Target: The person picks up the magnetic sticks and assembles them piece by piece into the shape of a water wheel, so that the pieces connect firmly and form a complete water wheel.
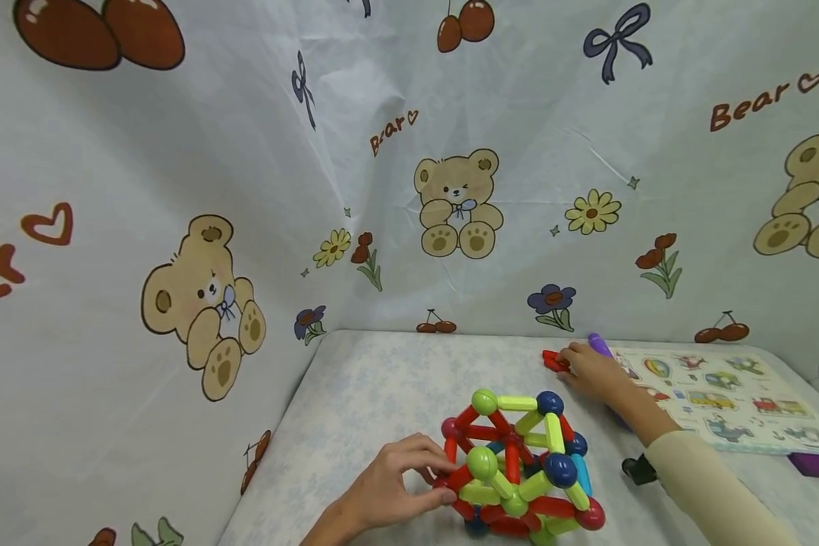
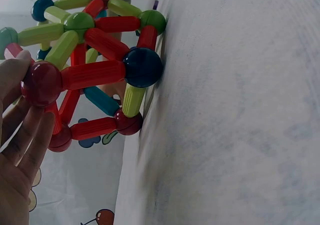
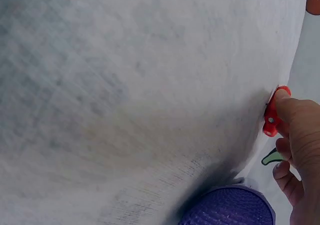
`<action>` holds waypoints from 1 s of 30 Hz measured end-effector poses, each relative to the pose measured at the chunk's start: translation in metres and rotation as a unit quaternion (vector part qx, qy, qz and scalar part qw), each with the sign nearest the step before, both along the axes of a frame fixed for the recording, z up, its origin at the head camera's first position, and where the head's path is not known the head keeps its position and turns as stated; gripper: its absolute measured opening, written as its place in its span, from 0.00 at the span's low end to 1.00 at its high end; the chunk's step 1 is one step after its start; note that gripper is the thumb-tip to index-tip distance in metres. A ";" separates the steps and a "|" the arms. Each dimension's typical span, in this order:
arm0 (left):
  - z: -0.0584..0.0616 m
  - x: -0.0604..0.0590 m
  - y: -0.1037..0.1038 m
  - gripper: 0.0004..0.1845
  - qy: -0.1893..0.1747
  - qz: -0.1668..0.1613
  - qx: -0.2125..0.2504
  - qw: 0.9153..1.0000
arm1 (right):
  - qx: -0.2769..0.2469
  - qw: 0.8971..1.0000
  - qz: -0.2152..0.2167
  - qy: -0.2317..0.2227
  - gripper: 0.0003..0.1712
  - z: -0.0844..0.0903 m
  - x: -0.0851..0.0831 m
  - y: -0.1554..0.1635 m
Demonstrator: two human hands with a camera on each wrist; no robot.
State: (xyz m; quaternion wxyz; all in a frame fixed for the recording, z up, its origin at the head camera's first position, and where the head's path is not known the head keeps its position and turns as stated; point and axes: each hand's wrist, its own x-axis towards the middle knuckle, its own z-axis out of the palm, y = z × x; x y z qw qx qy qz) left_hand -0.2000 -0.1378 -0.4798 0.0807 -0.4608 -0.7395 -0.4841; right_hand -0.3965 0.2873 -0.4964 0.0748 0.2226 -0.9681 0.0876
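Observation:
A ball-and-stick magnetic structure (image 1: 515,500) of green, red and blue pieces stands on the table before me. At its left side my left hand (image 1: 399,481) holds it, thumb and fingers around a red corner ball (image 2: 42,83). My right hand (image 1: 592,373) reaches to the back of the table, to the right of the structure. There it pinches red magnetic sticks (image 3: 270,119) with the thumb on top; small silver dots show on the end. The fingers partly hide these sticks in the head view.
A picture board (image 1: 730,390) with vehicle drawings lies at the right. A purple rod-like piece (image 1: 598,344) is by its left edge. A small black object (image 1: 640,470) lies under the right sleeve, a dark purple block (image 1: 817,465) at the board's front. Bear-printed cloth (image 1: 519,288) hangs behind.

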 end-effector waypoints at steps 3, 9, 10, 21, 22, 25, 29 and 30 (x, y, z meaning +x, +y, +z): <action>0.000 -0.001 0.000 0.14 -0.001 0.002 0.001 1.000 | 0.004 1.000 -0.003 -0.014 0.13 0.000 0.002 -0.002; 0.002 0.001 -0.001 0.12 -0.048 0.006 0.000 0.999 | -0.004 1.000 0.021 0.003 0.14 0.006 0.011 -0.007; 0.003 0.002 -0.001 0.12 -0.057 0.007 0.001 0.998 | -0.013 0.999 0.026 0.016 0.14 0.008 0.014 -0.008; 0.004 0.001 -0.002 0.12 -0.067 0.007 0.000 0.998 | -0.170 0.972 0.076 0.140 0.18 0.081 0.058 -0.047; 0.004 0.001 -0.002 0.12 -0.069 0.007 0.002 0.998 | -0.184 0.967 0.092 0.151 0.18 0.090 0.066 -0.054; 0.003 0.001 -0.002 0.11 -0.062 0.003 0.004 0.998 | -0.221 0.948 0.152 0.173 0.21 0.114 0.091 -0.073; 0.003 0.001 -0.001 0.11 -0.040 0.001 0.004 0.999 | -0.250 0.922 0.251 0.159 0.26 0.137 0.125 -0.094; 0.003 0.001 -0.001 0.10 -0.030 0.001 0.003 1.000 | -0.250 0.917 0.275 0.148 0.26 0.141 0.132 -0.098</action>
